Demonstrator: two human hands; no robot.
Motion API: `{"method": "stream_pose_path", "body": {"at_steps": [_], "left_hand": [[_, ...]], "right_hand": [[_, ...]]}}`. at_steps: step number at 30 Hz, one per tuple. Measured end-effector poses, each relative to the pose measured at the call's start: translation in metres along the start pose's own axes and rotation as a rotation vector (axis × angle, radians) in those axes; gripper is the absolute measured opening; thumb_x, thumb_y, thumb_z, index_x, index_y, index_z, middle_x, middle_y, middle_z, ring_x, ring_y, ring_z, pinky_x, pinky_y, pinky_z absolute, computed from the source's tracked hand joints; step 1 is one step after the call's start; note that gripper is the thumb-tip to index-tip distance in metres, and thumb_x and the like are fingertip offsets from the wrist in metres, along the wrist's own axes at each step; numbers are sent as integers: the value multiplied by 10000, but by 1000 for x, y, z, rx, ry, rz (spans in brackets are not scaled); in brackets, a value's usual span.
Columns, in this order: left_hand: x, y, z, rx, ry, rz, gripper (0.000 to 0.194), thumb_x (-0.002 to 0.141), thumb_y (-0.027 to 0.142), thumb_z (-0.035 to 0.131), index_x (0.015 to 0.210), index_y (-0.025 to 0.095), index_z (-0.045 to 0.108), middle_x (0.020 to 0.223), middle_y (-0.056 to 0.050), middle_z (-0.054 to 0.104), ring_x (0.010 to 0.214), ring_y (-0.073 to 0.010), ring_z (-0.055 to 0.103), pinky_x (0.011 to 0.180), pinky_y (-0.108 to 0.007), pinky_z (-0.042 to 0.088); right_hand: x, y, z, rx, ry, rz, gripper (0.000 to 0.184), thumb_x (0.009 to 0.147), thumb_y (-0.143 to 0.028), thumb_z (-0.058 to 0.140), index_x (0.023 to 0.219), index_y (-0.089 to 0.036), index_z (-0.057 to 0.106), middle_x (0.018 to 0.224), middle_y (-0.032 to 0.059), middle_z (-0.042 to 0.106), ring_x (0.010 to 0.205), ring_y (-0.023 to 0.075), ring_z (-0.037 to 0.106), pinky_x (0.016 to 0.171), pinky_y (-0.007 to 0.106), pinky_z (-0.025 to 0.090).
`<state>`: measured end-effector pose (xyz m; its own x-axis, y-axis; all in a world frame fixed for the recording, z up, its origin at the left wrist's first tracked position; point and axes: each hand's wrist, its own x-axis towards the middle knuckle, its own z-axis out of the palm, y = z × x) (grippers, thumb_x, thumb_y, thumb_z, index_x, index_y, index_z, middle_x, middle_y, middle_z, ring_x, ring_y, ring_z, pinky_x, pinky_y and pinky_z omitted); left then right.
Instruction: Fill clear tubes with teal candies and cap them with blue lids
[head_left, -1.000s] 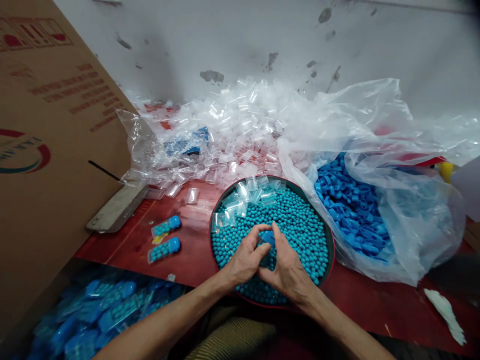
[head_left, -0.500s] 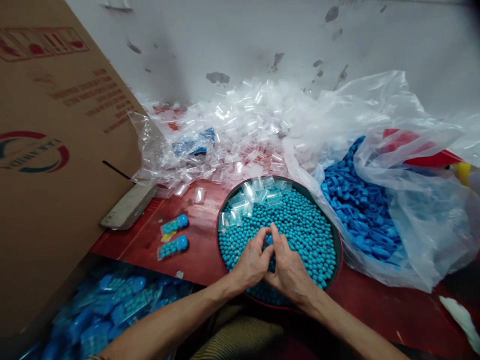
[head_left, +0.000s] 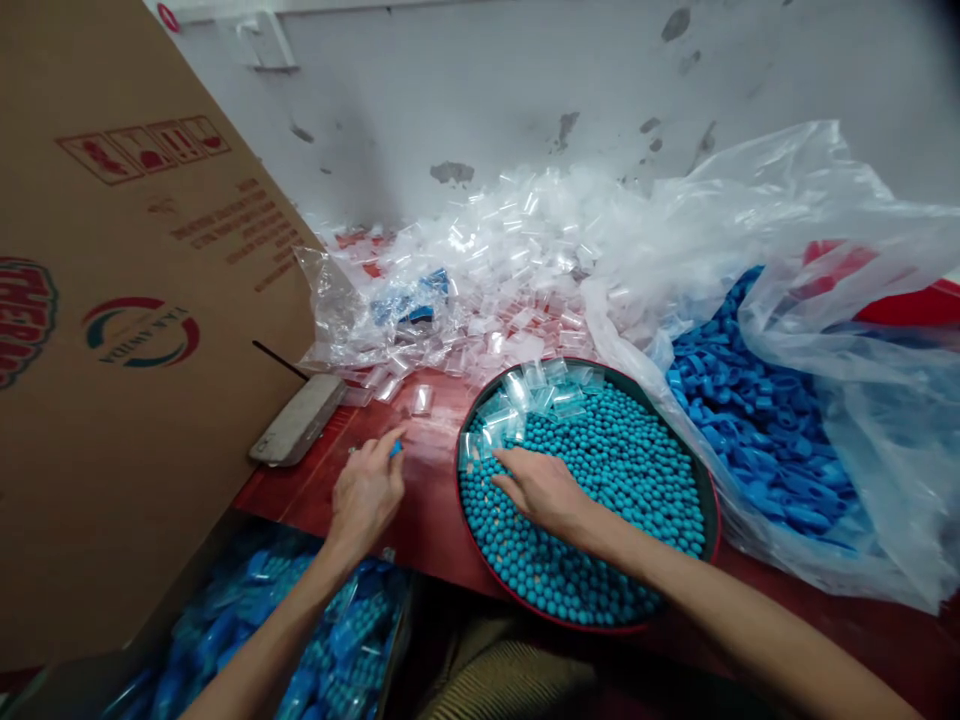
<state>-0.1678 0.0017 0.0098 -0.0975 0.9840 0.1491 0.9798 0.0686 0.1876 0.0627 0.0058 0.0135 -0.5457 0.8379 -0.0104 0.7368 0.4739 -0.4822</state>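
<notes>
My left hand (head_left: pixel 367 490) is over the red table, left of the tub. Its fingers are closed on a small blue-capped container (head_left: pixel 396 448); only a bit of blue shows, and the rest is hidden by the hand. My right hand (head_left: pixel 544 488) hovers at the left part of a round tub (head_left: pixel 716 535) filled with teal beads (head_left: pixel 615 470). Thumb and forefinger are apart, close to clear plastic sleeves (head_left: pixel 502 425) lying on the beads, with nothing visible between them.
A cardboard box (head_left: pixel 150 250) stands at left, beside a grey block (head_left: pixel 300 420). Clear sleeves (head_left: pixel 517 240) are heaped along the wall. At right, a plastic bag (head_left: pixel 892 440) holds blue caps (head_left: pixel 757 430). Filled blue-capped containers (head_left: pixel 352 630) lie in a box below the table edge.
My hands have parted from above the beads. The left moved left over the table with the blue-capped container, covering where two filled ones lay; the right shifted toward the sleeves. The view turned slightly left.
</notes>
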Motion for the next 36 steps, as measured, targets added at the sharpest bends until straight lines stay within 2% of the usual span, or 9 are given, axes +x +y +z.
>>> {"method": "stream_pose_path", "body": {"at_steps": [4,7,12,16,21,27,29,32,36], "left_hand": [[7,18,18,-77,27,168,322,809,224,331,1067,164,515,932,-78,572,863,-211,514,787,-332,387],[9,24,24,-193,10,207,311,811,226,334,1046,142,519,944,-82,572,874,-203,513,789,-329,393],[10,33,22,-360,13,229,299,817,266,348,1018,136,529,979,-81,577,915,-196,510,827,-330,386],[10,50,13,-415,32,264,270,809,257,378,1007,158,533,975,-64,577,917,-195,505,825,-327,384],[0,72,7,-481,-34,383,249,811,234,389,1015,175,520,985,-56,554,941,-180,486,845,-322,377],[-29,101,14,-373,-452,785,266,781,167,425,1021,205,532,887,-53,546,848,-182,478,773,-319,381],[-38,111,20,-343,-551,875,388,745,152,473,1125,230,460,892,-47,534,825,-187,473,741,-316,384],[-43,124,31,-364,-591,867,585,696,136,526,1234,244,324,921,-45,510,828,-190,468,726,-308,386],[-36,136,40,-415,-587,819,429,715,162,508,1128,265,450,901,-28,489,804,-170,469,724,-285,387]], "right_hand": [[53,-15,16,-16,13,131,389,840,-466,341,1000,-143,487,939,110,550,848,217,549,685,314,421],[61,-11,25,-18,-15,88,351,845,-439,354,997,-155,495,948,94,526,837,193,540,685,296,418],[35,-1,34,-30,-91,-121,211,824,-291,446,994,-178,498,937,62,508,801,158,520,679,255,411],[14,7,34,-40,-178,-236,240,801,-301,482,1003,-174,506,909,63,532,768,174,521,638,264,417],[-15,31,18,222,-352,-347,209,767,-220,547,973,-192,568,948,24,549,822,130,522,724,216,398],[-29,63,-9,418,-590,10,152,700,-179,567,844,-134,587,634,-37,519,547,78,477,530,181,403],[-29,70,-16,535,-672,149,111,712,-179,525,803,-135,572,519,-69,449,430,54,421,442,162,389],[-31,77,-20,747,-699,369,96,734,-183,472,782,-141,544,415,-86,427,339,50,407,386,157,404],[-38,88,-19,933,-621,500,91,749,-222,477,748,-142,520,382,-68,483,320,63,453,391,171,446]]}}
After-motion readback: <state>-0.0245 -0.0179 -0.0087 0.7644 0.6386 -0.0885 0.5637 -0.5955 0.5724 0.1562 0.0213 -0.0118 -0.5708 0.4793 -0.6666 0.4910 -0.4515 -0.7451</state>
